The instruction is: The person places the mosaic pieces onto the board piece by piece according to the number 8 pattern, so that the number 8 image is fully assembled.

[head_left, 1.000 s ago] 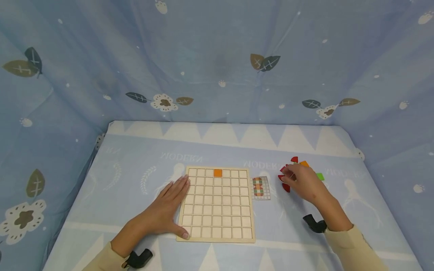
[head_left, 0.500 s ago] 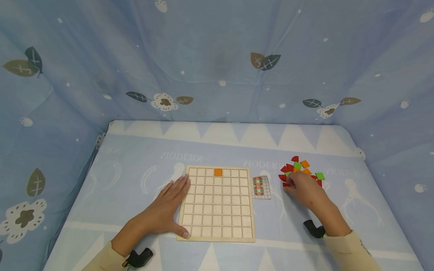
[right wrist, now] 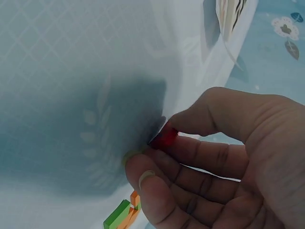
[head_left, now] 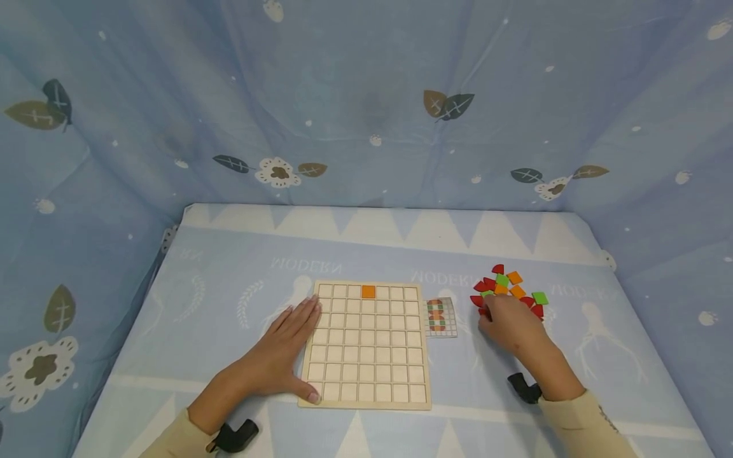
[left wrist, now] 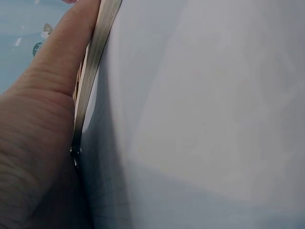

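Observation:
A wooden grid board (head_left: 366, 346) lies flat on the table, with one orange square tile (head_left: 368, 292) in its top row. My left hand (head_left: 277, 353) rests along the board's left edge, fingers spread straight and the thumb on the lower corner. In the left wrist view the thumb (left wrist: 57, 57) lies against the board's edge (left wrist: 93, 67). Over the pile of tiles at the right is my right hand (head_left: 515, 324). Its thumb and index finger pinch a red tile (right wrist: 166, 136) in the right wrist view, its full shape partly hidden by the fingers.
Red tiles (head_left: 497, 269), green tiles (head_left: 540, 298) and orange tiles (head_left: 515, 277) lie loosely around the right hand. A small printed pattern card (head_left: 441, 317) sits against the board's right side. Patterned cloth (head_left: 366, 114) hangs behind the table.
My right hand has moved slightly back towards me and down over the pile, uncovering more tiles. My left hand and the board have stayed still.

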A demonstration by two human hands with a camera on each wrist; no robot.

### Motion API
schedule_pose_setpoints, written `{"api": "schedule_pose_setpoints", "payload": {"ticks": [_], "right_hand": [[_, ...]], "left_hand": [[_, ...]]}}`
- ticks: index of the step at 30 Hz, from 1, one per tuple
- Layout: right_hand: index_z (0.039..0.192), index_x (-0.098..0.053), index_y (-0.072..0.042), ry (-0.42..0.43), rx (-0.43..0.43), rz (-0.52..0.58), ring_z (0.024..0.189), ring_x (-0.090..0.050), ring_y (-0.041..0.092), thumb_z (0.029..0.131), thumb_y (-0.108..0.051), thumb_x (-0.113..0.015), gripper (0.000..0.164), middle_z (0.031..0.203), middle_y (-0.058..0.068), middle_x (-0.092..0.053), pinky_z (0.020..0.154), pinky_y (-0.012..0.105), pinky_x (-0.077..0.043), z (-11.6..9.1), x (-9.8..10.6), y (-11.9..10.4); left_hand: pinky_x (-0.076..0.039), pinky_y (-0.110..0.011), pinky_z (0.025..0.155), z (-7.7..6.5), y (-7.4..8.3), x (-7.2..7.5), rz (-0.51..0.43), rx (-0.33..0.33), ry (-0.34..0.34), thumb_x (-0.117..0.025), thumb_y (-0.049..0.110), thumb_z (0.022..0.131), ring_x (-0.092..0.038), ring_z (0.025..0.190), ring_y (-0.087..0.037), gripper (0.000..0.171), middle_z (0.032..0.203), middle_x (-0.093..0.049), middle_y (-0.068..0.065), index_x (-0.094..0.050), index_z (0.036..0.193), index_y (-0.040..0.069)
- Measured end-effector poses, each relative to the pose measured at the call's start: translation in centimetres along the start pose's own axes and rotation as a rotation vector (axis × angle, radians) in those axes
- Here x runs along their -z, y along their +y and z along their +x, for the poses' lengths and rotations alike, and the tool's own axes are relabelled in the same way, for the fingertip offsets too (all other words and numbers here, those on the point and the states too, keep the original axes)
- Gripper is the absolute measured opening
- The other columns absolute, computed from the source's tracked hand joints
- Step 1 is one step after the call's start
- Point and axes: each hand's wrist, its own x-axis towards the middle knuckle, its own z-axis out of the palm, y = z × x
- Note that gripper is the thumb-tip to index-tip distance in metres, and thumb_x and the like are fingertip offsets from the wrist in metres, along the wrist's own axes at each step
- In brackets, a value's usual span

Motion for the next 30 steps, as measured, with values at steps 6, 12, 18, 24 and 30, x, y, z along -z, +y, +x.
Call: {"api": "schedule_pose_setpoints", "payload": {"ticks": [6, 12, 18, 24, 30], "right_hand": [[0.078, -0.062, -0.008, 0.027, 0.003, 0.015, 0.063, -0.049, 0.021, 0.091, -0.009, -0.072, 0.016, 0.065, 0.004, -0.046, 0.057, 0.032, -0.042, -0.3, 0.3, 0.3], [0.089, -0.076, -0.002, 0.082, 0.008, 0.054, 0.069, -0.054, 0.022, 0.091, -0.007, -0.071, 0.007, 0.072, 0.003, -0.059, 0.062, 0.038, -0.050, -0.4, 0.6, 1.1], [0.101, -0.079, 0.003, 0.115, -0.006, 0.085, 0.076, -0.058, 0.026, 0.091, -0.007, -0.075, 0.015, 0.085, 0.010, -0.068, 0.069, 0.046, -0.057, -0.6, 0.7, 1.7], [0.103, -0.077, 0.006, 0.143, -0.034, 0.118, 0.079, -0.060, 0.028, 0.090, -0.005, -0.077, 0.017, 0.088, 0.013, -0.069, 0.074, 0.048, -0.060, -0.8, 0.8, 1.9], [0.100, -0.074, 0.006, 0.174, -0.023, 0.134, 0.076, -0.060, 0.026, 0.090, -0.002, -0.077, 0.013, 0.083, 0.009, -0.069, 0.070, 0.045, -0.060, -0.8, 0.7, 2.3]], "left_hand": [[0.000, -0.050, 0.127, 0.1, 0.0, 0.0, -0.002, -0.005, 0.002, -0.076, 0.089, 0.059, 0.004, 0.161, -0.027, 0.157, 0.176, 0.004, -0.011, -0.002, 0.168, 0.004], [-0.001, -0.051, 0.127, 0.0, 0.1, 0.2, -0.011, 0.001, 0.000, -0.077, 0.088, 0.059, 0.004, 0.161, -0.027, 0.157, 0.176, 0.005, -0.011, -0.002, 0.168, 0.004], [-0.001, -0.051, 0.127, 0.0, 0.1, 0.2, -0.013, 0.006, -0.004, -0.077, 0.089, 0.058, 0.004, 0.161, -0.026, 0.158, 0.176, 0.005, -0.010, -0.002, 0.168, 0.004], [0.000, -0.051, 0.127, 0.0, 0.2, 0.2, -0.013, 0.008, -0.006, -0.077, 0.089, 0.058, 0.004, 0.161, -0.027, 0.158, 0.176, 0.005, -0.010, -0.002, 0.168, 0.004], [-0.001, -0.051, 0.127, 0.0, 0.2, 0.3, -0.011, 0.009, -0.006, -0.078, 0.088, 0.057, 0.003, 0.161, -0.027, 0.158, 0.176, 0.005, -0.010, -0.002, 0.168, 0.003]]}}
